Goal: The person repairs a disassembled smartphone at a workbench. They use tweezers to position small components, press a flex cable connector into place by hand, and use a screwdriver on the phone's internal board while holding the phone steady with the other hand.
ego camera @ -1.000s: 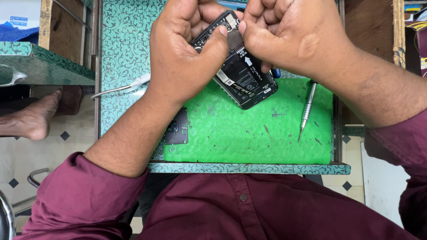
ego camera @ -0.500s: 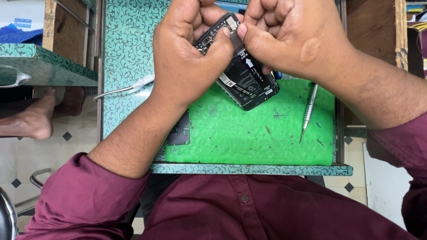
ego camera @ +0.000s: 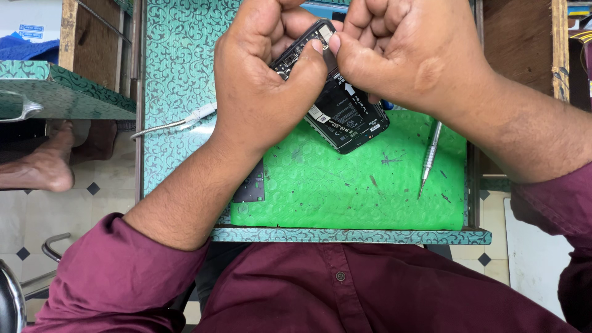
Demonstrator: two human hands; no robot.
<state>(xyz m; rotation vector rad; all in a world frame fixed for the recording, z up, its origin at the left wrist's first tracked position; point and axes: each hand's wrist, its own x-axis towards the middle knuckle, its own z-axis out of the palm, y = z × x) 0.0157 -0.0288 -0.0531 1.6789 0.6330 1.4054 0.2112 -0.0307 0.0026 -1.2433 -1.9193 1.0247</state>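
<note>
An opened black phone [ego camera: 345, 117] with its back cover off lies tilted over a green mat [ego camera: 357, 185], its battery and circuit parts showing. My left hand [ego camera: 262, 80] grips the phone's upper left side, the thumb pressed on its top end. My right hand [ego camera: 401, 52] is curled over the upper right side, and its thumb and fingertip pinch at a small part near the top edge, meeting the left thumb there. Whether anything sits between the fingertips is hidden.
A silver screwdriver [ego camera: 430, 157] lies on the mat's right side. A dark flat panel [ego camera: 250, 185] rests at the mat's left edge. A white cable [ego camera: 176, 122] crosses the teal patterned table [ego camera: 179, 74]. Another person's bare foot [ego camera: 43, 166] is on the tiled floor at left.
Both hands and the phone have stayed almost in place. The right thumb and fingertip have closed in tighter on the phone's top edge against the left thumb.
</note>
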